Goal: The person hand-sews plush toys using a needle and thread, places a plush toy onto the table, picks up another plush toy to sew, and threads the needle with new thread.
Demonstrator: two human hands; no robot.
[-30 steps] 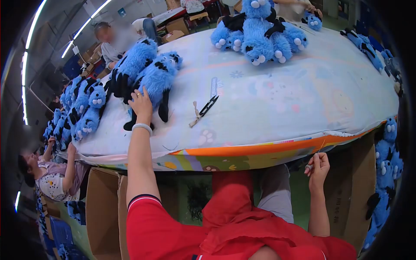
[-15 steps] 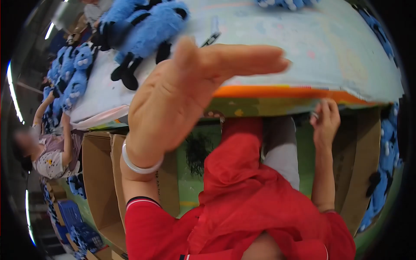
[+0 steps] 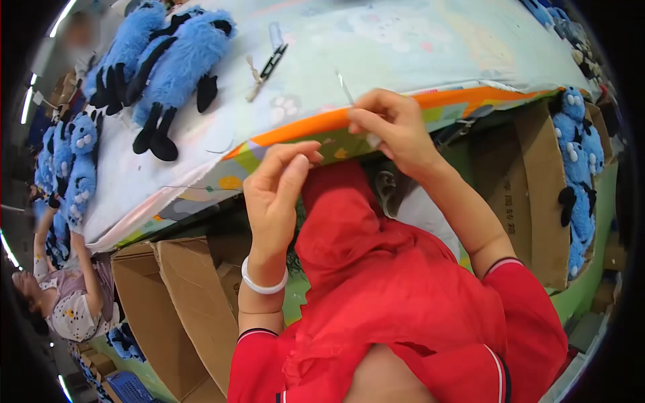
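Observation:
Above the table's near edge, my right hand (image 3: 393, 127) pinches a thin needle (image 3: 345, 88) that points up and away. My left hand (image 3: 279, 185) is just to its left, thumb and fingertips pressed together; whatever they hold is too small to make out. A dark thread runs leftward over the table edge. Thread snips (image 3: 272, 62) lie on the white patterned cloth (image 3: 322, 40), beside a small beige tied piece (image 3: 254, 80). Two blue plush toys (image 3: 181, 64) with black limbs lie farther left.
Open cardboard boxes stand below the table at left (image 3: 158, 316) and right (image 3: 537, 195). Blue toys (image 3: 576, 181) fill the right side. Another person (image 3: 74, 302) works at the far left beside more blue toys (image 3: 82, 168). A second person is at the upper left.
My left hand has left the plush toy, swung up close to the camera, and come down to the table edge. My right hand has moved left and up, near it. The view has shifted.

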